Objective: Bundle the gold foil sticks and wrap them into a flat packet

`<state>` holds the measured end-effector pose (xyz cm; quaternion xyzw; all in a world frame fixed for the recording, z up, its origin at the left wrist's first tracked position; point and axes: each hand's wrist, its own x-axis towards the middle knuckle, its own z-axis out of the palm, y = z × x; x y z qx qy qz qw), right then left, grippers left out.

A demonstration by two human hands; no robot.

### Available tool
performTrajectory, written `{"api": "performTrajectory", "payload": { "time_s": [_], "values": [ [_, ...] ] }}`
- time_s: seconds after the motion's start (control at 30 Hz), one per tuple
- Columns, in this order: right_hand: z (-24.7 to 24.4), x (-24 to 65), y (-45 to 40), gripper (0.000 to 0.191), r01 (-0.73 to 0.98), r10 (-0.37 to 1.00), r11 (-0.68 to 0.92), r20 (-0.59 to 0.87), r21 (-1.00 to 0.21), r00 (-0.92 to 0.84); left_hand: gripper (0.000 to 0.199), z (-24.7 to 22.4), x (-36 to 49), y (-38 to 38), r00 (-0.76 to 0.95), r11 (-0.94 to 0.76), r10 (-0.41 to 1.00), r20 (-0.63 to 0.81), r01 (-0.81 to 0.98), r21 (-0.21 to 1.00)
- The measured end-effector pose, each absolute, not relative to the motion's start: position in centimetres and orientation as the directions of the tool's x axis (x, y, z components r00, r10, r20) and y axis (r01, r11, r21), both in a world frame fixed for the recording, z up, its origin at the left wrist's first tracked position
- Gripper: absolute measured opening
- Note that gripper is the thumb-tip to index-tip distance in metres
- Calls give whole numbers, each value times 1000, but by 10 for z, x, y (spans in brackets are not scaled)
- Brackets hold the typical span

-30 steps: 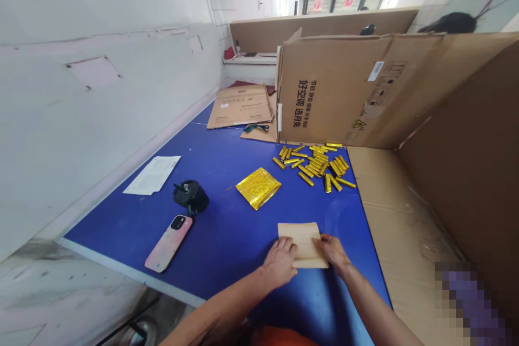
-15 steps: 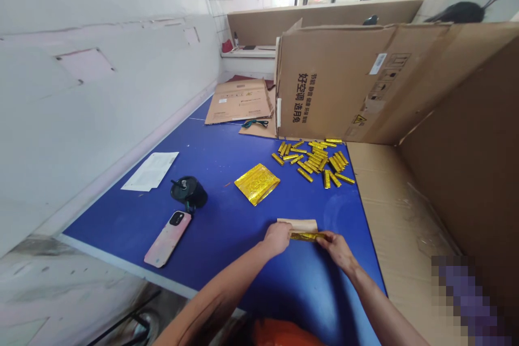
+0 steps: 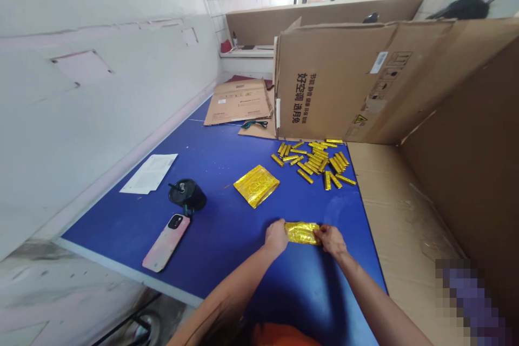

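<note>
Table [image 3: 227, 259] — pouch [image 3: 256, 186] between cup [image 3: 187, 195] and stick pile [image 3: 312, 161] | phone [image 3: 166, 243] beside cup

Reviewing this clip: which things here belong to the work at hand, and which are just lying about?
In use: left hand, right hand, shiny gold foil bundle between them, pile of slim gold foil sticks, flat gold foil sachet.

Lying about: pink smartphone, black tumbler, white paper sheets.

Loads of room to swing across the blue laminate tabletop [image 3: 221, 259] between the left hand [image 3: 276, 238] and the pink-cased phone [image 3: 165, 243], with a round black cup [image 3: 187, 195] just above it. Straight ahead, a flat gold foil pouch [image 3: 256, 186] and a heap of slim gold foil sticks [image 3: 312, 161] are in the way, and a tall brown cardboard box panel [image 3: 332, 81] walls off the far end.
</note>
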<state>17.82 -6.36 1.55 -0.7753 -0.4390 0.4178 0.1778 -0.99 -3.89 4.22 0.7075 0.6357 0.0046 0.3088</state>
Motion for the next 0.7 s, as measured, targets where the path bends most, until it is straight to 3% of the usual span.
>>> {"api": "performTrajectory", "payload": {
  "time_s": [0.3, 0.7],
  "values": [
    [16, 179, -65, 17, 544, 842, -527, -490, -653, 227, 28, 40, -8, -45, 130, 78, 920, -370, 863, 498],
    [20, 174, -61, 27, 585, 814, -565, -507, -582, 282, 26, 32, -14, -48, 39, 139, 937, -348, 870, 472]
  ]
}}
